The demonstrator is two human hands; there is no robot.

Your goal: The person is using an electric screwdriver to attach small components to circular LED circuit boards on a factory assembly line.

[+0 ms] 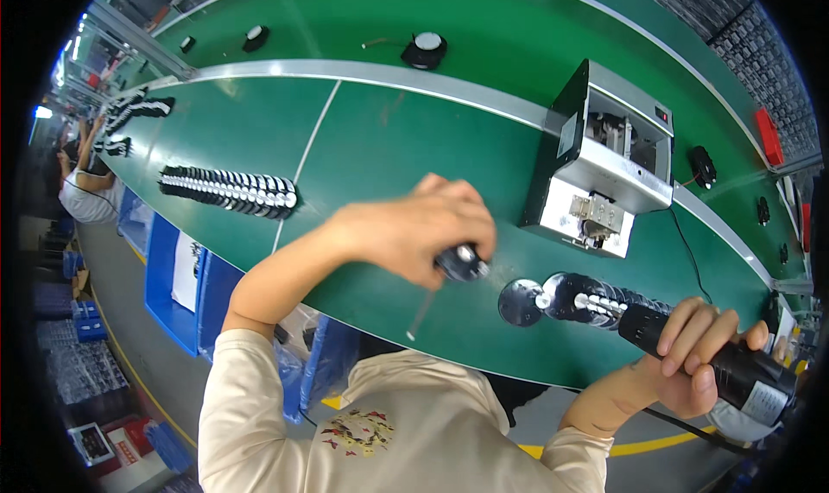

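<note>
My left hand (423,230) is closed around a small black round part (462,262) with a shiny silver centre. A thin lead (421,313) with a pale end dangles below that hand. My right hand (704,355) wraps around a black cylindrical corded tool (747,376), its barrel angled up and to the left. Between the two hands, a row of overlapping black discs with silver centres (596,301) lies on the green table (380,156). The tool's front end covers the row's right end. One glossy black disc (520,303) lies at the row's left end.
A silver-and-black bench machine (604,165) stands beyond my right hand. Another row of overlapping parts (229,189) lies at left. Black parts with silver discs (425,51) sit on the green strip behind a metal rail (432,85). Blue bins (177,286) stand below the table edge.
</note>
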